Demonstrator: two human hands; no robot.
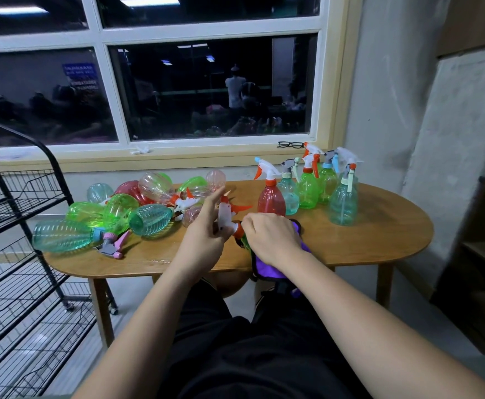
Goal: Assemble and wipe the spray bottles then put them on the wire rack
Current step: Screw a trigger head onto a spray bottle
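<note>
My left hand [204, 234] holds a white spray head [225, 217] with an orange trigger and collar, index finger stretched up. My right hand [270, 237] grips a purple cloth [264, 267] wrapped round a green bottle, of which only a sliver [245, 240] shows below the head's collar. Several assembled spray bottles [307, 185] stand upright at the table's far right, a red one [270, 198] nearest my hands. A heap of loose green, teal, pink and red bottles [120, 211] and spray heads lies on the left of the table. The black wire rack [19, 226] stands to the left.
The oval wooden table [379, 240] sits under a window sill with black glasses [290, 144] on it. A teal bottle with a pink and grey head [68, 236] lies at the table's left edge. A wall and wooden shelving close off the right side.
</note>
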